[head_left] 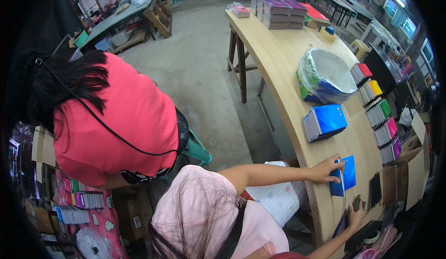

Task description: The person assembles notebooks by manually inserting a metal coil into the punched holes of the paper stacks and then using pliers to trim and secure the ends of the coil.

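My left hand (325,169) reaches across the wooden table with its fingers closed on a blue spiral notebook (347,173), whose pages' white edge faces up. A thin coil (343,210) trails from its lower end toward the near edge. My right hand (357,215), closer to me, is closed around a small dark green tool (357,202); its kind is not clear. Beside it lies a bundle of black wire bindings (374,190). A stack of blue spiral notebooks (325,122) stands just beyond my left hand.
A plastic-lined tub (327,75) stands farther along the table (278,63). Coloured notebook stacks (378,110) line its right side, with cardboard (409,180) nearer me. Purple bundles (278,10) sit at the far end. A co-worker in a red shirt (116,119) sits left.
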`<state>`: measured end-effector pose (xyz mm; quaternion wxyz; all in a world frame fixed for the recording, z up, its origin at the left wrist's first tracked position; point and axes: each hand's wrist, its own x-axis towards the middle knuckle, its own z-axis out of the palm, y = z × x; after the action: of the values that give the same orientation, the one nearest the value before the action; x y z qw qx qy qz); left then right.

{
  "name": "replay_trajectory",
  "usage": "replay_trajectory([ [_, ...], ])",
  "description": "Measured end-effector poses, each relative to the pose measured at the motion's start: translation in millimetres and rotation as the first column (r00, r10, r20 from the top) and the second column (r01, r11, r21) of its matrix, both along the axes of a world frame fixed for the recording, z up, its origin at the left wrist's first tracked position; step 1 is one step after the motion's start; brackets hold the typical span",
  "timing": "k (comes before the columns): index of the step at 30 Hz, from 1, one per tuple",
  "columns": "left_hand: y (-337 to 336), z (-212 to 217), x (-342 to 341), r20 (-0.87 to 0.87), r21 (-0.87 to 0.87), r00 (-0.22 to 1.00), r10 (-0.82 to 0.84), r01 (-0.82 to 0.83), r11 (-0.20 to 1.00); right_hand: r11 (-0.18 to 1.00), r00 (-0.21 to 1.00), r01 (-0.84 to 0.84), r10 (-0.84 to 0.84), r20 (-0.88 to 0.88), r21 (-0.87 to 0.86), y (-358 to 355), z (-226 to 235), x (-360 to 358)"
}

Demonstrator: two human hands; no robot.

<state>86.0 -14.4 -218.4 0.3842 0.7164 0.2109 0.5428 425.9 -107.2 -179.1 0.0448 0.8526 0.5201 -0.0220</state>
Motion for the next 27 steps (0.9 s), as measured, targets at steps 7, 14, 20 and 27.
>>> replay_trajectory([
  [7,-3.1,9.8,1.5,-0.026,0.004,0.996,-0.088,0.088,0.996,0.991,0.994,-0.098,0.102,-0.032,0.088,-4.8,-5.4,5.0],
  [14,-1.8,2.2,-1.5,-0.016,-0.059,0.986,-0.167,0.166,0.984,0.906,0.015,-0.001,0.423,-0.906,0.423,-38.8,-6.3,-15.3],
  [20,5.2,-8.7,18.4,-0.028,0.048,0.996,-0.087,0.089,0.995,0.929,0.280,0.033,0.346,-0.895,0.369,-36.5,-20.4,-23.4],
  [27,12.1,1.1,12.4,-0.133,-0.007,0.988,-0.080,0.080,0.997,0.884,0.041,0.004,0.466,-0.884,0.467,-15.9,33.7,-82.5],
])
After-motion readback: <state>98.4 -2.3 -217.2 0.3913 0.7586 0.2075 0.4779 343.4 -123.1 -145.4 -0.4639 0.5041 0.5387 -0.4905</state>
